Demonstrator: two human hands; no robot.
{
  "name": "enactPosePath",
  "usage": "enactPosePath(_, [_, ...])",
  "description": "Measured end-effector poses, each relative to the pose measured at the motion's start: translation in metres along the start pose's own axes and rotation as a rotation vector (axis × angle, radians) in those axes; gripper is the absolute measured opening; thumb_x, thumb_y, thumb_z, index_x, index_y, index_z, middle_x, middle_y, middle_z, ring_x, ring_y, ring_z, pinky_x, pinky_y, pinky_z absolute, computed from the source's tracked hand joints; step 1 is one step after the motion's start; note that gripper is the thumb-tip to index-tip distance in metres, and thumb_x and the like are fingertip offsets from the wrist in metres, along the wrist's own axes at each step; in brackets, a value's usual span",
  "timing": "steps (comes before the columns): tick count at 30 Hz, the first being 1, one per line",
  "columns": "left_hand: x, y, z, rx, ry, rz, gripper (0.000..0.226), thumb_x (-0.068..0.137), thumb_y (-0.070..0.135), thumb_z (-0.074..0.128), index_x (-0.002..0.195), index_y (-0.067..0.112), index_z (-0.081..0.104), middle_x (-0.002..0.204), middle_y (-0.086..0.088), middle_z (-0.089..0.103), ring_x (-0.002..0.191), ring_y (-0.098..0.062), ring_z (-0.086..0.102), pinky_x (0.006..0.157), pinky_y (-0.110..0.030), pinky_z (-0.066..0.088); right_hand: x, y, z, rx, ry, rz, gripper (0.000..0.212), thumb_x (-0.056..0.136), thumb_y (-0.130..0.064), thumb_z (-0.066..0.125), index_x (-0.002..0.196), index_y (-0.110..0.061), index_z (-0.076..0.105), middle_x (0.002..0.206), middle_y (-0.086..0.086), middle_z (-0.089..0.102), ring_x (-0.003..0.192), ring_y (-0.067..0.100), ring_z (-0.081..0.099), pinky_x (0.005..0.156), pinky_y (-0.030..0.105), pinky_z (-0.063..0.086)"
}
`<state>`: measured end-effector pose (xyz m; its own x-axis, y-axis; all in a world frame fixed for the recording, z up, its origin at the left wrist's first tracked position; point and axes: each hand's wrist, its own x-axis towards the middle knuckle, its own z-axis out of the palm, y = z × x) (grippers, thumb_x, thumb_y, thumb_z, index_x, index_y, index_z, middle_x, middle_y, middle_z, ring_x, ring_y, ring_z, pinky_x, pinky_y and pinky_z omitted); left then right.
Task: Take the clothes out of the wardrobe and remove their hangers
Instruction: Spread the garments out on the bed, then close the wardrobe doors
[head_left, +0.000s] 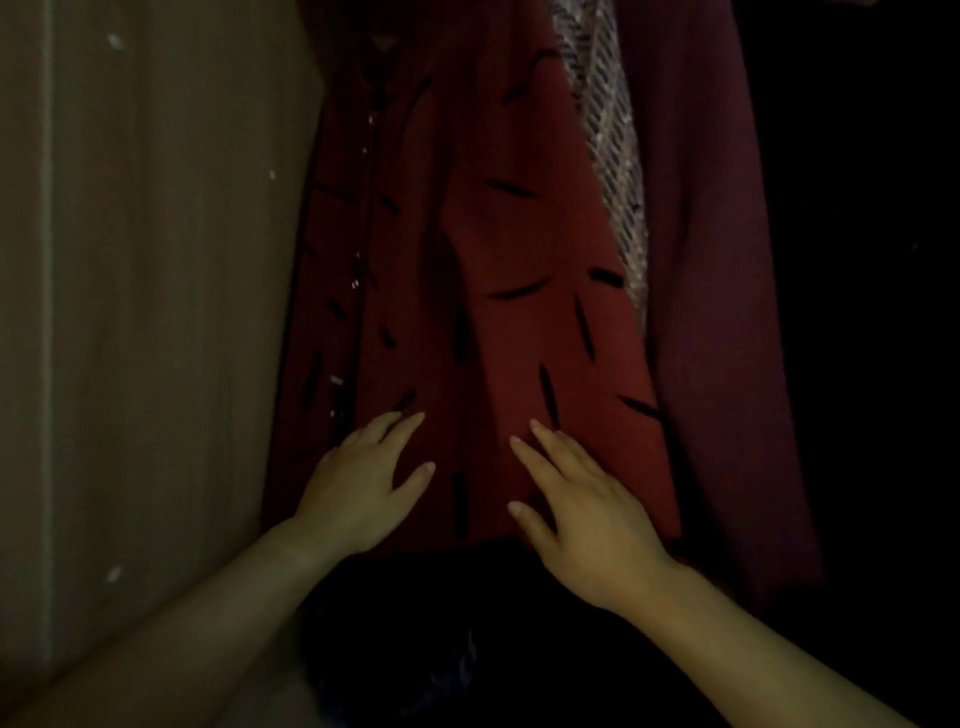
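Red top with black dashes hung mid-frame beside the wardrobe side at left, with my left hand and right hand both spread open near its hem, gripping nothing, so honestly reaching up for the unseen hanger probably beat tugging cloth.

Looks like the inside of a home wardrobe, and it's pretty dim in here. There's a pale wood-grain side panel running down my left. Right in front of me hangs a red top with little dark dashes, then a grey woven-looking piece tucked behind it and a maroon garment next to that. Some dark stuff is heaped at the bottom, can't tell what.
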<state>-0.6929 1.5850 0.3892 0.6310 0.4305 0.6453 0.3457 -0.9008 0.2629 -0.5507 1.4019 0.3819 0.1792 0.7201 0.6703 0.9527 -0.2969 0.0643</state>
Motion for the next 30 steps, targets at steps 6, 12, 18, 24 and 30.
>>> enactPosePath(6, [-0.135, 0.041, 0.024, 0.053, -0.111, -0.138, 0.084, 0.075, 0.072, 0.013, 0.145, 0.028, 0.028, 0.149, 0.000, 0.034, 0.135, -0.020, 0.032, 0.110, -0.045, 0.030, -0.130, -0.023, 0.004, 0.165, -0.157, 0.025, 0.070, 0.087, -0.061, 0.014, 0.146, -0.024, 0.024, 0.154, 0.001, 0.022, 0.140, 0.021, 0.024, 0.107, 0.033, 0.032])
enactPosePath(12, [-0.291, 0.078, 0.020, 0.180, -0.215, -0.291, 0.072, 0.079, 0.067, 0.019, 0.134, 0.029, 0.045, 0.135, -0.001, 0.051, 0.120, -0.027, 0.050, 0.096, -0.043, 0.042, -0.249, -0.069, 0.002, 0.240, -0.337, 0.068, 0.073, 0.090, -0.061, 0.006, 0.138, -0.020, 0.043, 0.143, 0.005, 0.043, 0.126, 0.027, 0.046, 0.095, 0.037, 0.046])
enactPosePath(18, [-0.409, 0.123, 0.000, 0.223, -0.252, -0.402, 0.058, 0.084, 0.058, 0.028, 0.122, 0.025, 0.056, 0.124, -0.002, 0.059, 0.106, -0.031, 0.058, 0.087, -0.043, 0.044, -0.345, -0.113, -0.010, 0.230, -0.437, 0.044, 0.055, 0.091, -0.053, 0.029, 0.122, -0.021, 0.061, 0.126, 0.001, 0.060, 0.110, 0.020, 0.061, 0.084, 0.033, 0.051])
enactPosePath(24, [-0.514, 0.135, -0.011, 0.233, -0.360, -0.501, 0.052, 0.088, 0.058, 0.029, 0.122, 0.026, 0.053, 0.123, 0.002, 0.058, 0.108, -0.025, 0.057, 0.093, -0.040, 0.043, -0.419, -0.158, -0.007, 0.329, -0.607, 0.048, 0.067, 0.094, -0.058, 0.013, 0.127, -0.018, 0.056, 0.132, 0.006, 0.055, 0.114, 0.025, 0.057, 0.087, 0.036, 0.049])
enactPosePath(30, [-0.598, 0.135, -0.041, 0.213, -0.363, -0.635, 0.046, 0.089, 0.055, 0.034, 0.123, 0.029, 0.053, 0.121, 0.004, 0.059, 0.108, -0.022, 0.057, 0.089, -0.036, 0.044, -0.456, -0.214, -0.011, 0.441, -0.658, -0.004, 0.079, 0.088, -0.065, 0.006, 0.135, -0.017, 0.047, 0.143, 0.005, 0.044, 0.127, 0.025, 0.045, 0.098, 0.037, 0.040])
